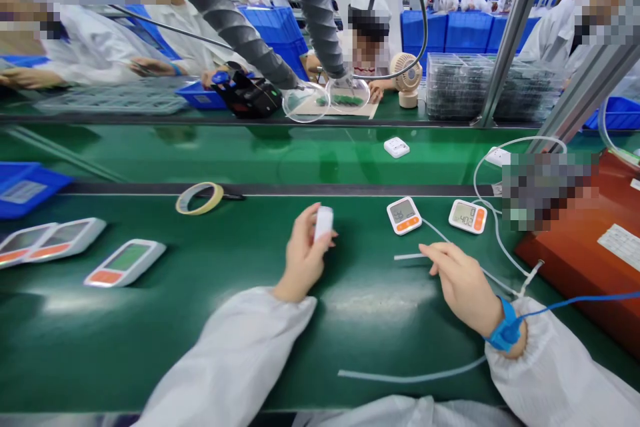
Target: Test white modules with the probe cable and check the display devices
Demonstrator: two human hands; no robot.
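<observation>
Above the middle of the green bench, my left hand is closed around a small white device, seen nearly edge-on, so its face is hidden. My right hand, with a blue wrist strap, pinches a thin pale tube close to its free end, which points left. Just beyond that hand lie a white monitor with orange buttons and a second such monitor showing digits. A loose pale tube runs along the near side of the bench.
A tape roll lies left of centre. Further left are a white meter with a green screen, more meters and a blue bin. An orange-brown case with tubing stands right. Across a green belt, co-workers sit behind duct hoses.
</observation>
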